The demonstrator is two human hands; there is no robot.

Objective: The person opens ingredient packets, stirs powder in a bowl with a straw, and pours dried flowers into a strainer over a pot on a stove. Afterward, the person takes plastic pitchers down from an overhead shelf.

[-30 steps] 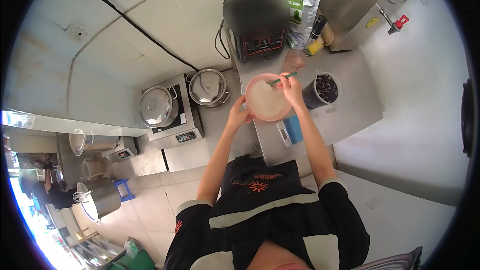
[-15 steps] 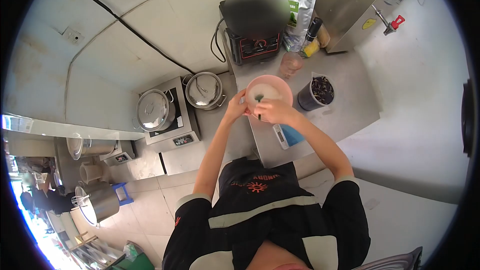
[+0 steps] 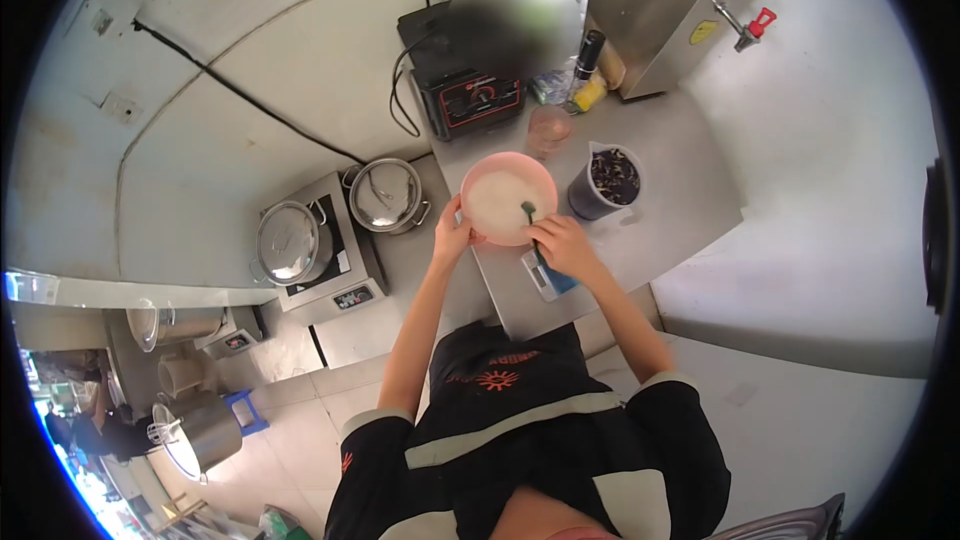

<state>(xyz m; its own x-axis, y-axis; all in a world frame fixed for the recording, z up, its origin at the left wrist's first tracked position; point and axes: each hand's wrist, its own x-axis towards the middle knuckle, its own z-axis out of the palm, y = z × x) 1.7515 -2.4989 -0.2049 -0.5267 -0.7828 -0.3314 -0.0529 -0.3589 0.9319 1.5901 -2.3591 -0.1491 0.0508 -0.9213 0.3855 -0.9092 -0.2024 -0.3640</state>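
A pink bowl [image 3: 509, 158] holds white, powdery or milky contents. My left hand [image 3: 453, 232] grips its near left rim, thumb and fingers closed on the edge. At the near right rim, my right hand [image 3: 564, 243] is closed around the handle of a dark green spoon [image 3: 528, 208]. The spoon's small head is over the white contents; whether it touches them I cannot tell. A digital scale [image 3: 541, 277] with a blue top lies just below the bowl, partly hidden by my right hand.
Right of the bowl stands a pitcher [image 3: 610, 180] of dark liquid with floating bits. A clear pinkish cup [image 3: 549, 128] and a black blender base [image 3: 482, 100] are behind. Lidded pots [image 3: 387, 195] stand to the left. A red-handled tap [image 3: 755, 30] juts out at the right.
My right hand has moved from over the bowl to its near right rim, and the spoon head has shifted rightward within the bowl. The whole view has shifted slightly.
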